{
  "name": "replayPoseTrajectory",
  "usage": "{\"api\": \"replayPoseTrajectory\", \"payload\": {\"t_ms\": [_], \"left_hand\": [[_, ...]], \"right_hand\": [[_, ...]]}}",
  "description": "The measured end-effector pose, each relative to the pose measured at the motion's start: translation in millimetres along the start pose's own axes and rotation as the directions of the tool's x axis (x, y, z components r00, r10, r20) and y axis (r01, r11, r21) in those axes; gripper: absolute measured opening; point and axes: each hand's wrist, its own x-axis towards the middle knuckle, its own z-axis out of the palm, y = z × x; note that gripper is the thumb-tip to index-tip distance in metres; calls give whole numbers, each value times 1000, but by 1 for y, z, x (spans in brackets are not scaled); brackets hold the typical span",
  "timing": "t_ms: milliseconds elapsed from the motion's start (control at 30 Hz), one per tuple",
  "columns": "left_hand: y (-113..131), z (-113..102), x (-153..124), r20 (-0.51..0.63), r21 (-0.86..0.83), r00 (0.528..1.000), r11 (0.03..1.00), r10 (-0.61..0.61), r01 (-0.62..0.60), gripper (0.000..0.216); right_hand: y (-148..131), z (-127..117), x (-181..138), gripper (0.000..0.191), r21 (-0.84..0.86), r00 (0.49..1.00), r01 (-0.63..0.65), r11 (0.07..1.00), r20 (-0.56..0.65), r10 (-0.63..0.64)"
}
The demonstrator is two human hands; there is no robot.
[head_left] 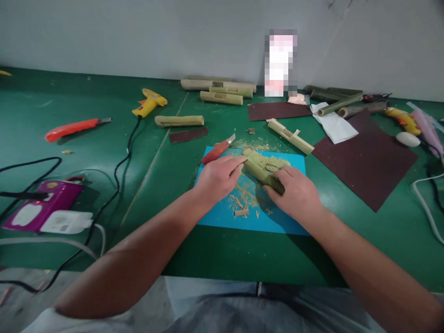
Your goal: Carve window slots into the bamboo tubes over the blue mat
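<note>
A green bamboo tube (258, 171) lies slantwise over a blue sheet (215, 217) strewn with pale shavings and powder. My right hand (298, 189) is closed around its near end, thumb on one side and fingers on the other. At the far end, my left hand (220, 178) is closed with its fingertips against the tube; a thin dark edge, like a folded piece of sandpaper, shows between them. Beside the left hand rests a red-handled knife (217, 151), its blade pointing away. A small chip of bamboo (242, 212) lies nearer to me.
Cut bamboo pieces (222, 98) lie at the back, another (290, 137) to the right. Dark brown sheets (367, 157) and a white paper (335, 124) are at right. Leftward are a yellow glue gun (149, 103), an orange cutter (74, 129), a purple power strip (45, 203) and cables.
</note>
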Motion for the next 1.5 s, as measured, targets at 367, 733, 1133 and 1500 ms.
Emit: {"api": "replayPoseTrajectory", "payload": {"t_ms": [367,733,1133,1500], "left_hand": [[-10,14,4,27,7,1000,1000,8,-8,33],[-4,7,7,-38,30,998,998,53,-52,30],[-9,11,7,-51,23,997,998,58,-57,27],[-7,18,2,48,72,992,990,121,-124,36]], "right_hand": [[-3,2,-1,17,7,999,25,1000,35,-26],[1,3,0,31,-31,1000,8,1000,-4,-8],[-2,4,-1,15,42,1000,-7,999,30,6],[-3,9,-3,18,58,999,24,998,25,-26]]}}
